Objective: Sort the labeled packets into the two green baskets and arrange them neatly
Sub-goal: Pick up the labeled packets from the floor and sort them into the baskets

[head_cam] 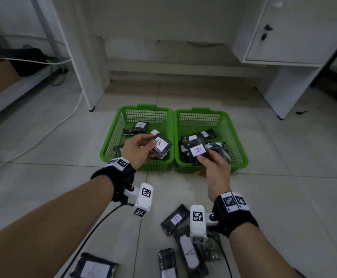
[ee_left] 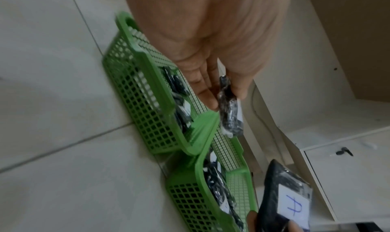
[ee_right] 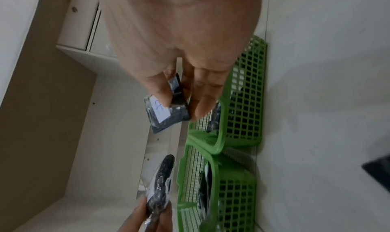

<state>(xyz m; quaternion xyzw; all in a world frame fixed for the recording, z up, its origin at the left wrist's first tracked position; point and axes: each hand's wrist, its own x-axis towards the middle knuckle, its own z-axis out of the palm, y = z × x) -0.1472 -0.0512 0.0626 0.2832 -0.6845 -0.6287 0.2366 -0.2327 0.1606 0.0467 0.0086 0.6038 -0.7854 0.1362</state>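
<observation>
Two green baskets stand side by side on the tiled floor, the left basket (head_cam: 111,137) and the right basket (head_cam: 235,137), each with several dark packets inside. My left hand (head_cam: 141,146) pinches a dark packet labeled B (head_cam: 161,146) above the left basket; the left wrist view shows that packet (ee_left: 229,108) edge-on between thumb and fingers. My right hand (head_cam: 209,163) pinches a packet labeled A (head_cam: 196,150) over the near part of the right basket. The right wrist view shows my thumb on this packet's (ee_right: 166,112) white label.
Several loose packets lie on the floor near me, one labeled A (head_cam: 174,219), another long one (head_cam: 189,255), and one at the lower left (head_cam: 93,267). A white desk leg (head_cam: 83,67) and a cabinet (head_cam: 287,37) stand behind the baskets. A white cable (head_cam: 49,129) crosses the floor at left.
</observation>
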